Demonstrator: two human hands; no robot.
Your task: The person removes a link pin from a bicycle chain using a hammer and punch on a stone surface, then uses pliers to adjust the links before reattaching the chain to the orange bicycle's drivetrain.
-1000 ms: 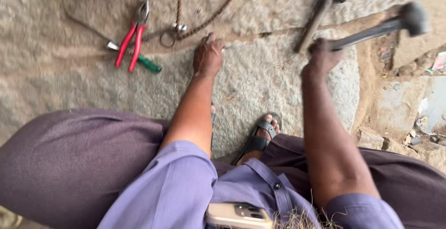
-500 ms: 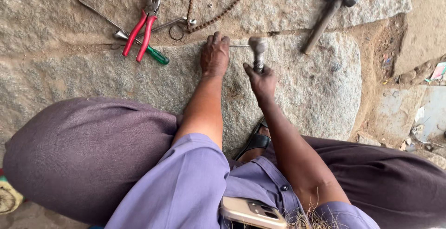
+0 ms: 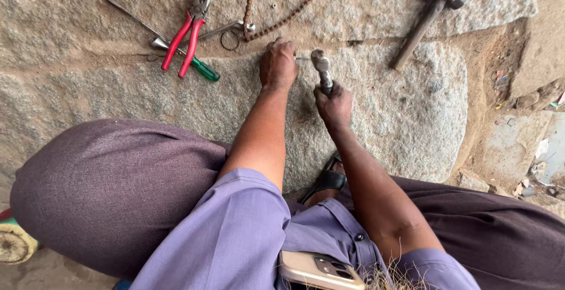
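While the right hand [image 3: 333,103] grips a small hammer [image 3: 321,66] on the stone slab [image 3: 406,107], left hand [image 3: 278,65] pressed knuckles-up beside the hammer, fingers curled together, red pliers [image 3: 187,35] further left, big hammer [image 3: 432,10] well right.

no pkgs, labels, signs, screens visible

We see an outdoor roadside workshop: rough stone slabs [image 3: 412,107] serve as floor, with pliers [image 3: 187,31], a hammer [image 3: 432,13] and chain [image 3: 276,22] scattered around.
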